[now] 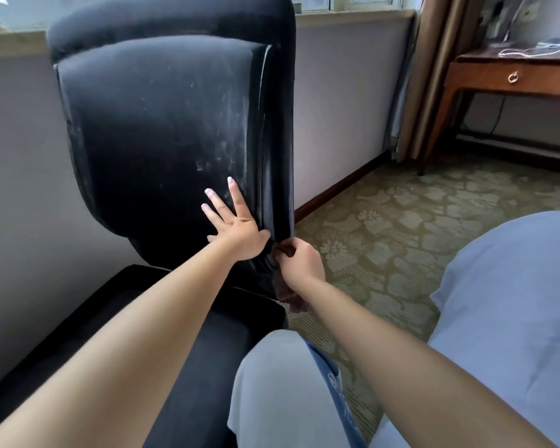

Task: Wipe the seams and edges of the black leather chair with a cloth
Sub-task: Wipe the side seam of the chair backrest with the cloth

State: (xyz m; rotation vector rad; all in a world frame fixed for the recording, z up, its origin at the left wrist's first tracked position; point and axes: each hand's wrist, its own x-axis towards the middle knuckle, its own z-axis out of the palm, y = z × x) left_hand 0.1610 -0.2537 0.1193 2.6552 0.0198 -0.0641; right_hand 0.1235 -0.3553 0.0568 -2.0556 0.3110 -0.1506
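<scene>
The black leather chair (pixel 162 124) stands against the wall, its tall backrest dusty with pale streaks near the right seam. My left hand (pixel 236 224) lies flat with fingers spread on the lower right of the backrest. My right hand (pixel 299 261) grips a dark brownish cloth (pixel 291 302) and holds it against the chair's lower right edge, where backrest meets seat. Most of the cloth hangs below my wrist; the rest is hidden in my fist.
A bed with a pale blue cover (pixel 514 302) fills the right foreground. My knee in light trousers (pixel 278 383) is beside the chair seat. A wooden desk (pixel 511 76) with a drawer stands at the back right by a curtain (pixel 434 76). Patterned carpet (pixel 401 221) lies between.
</scene>
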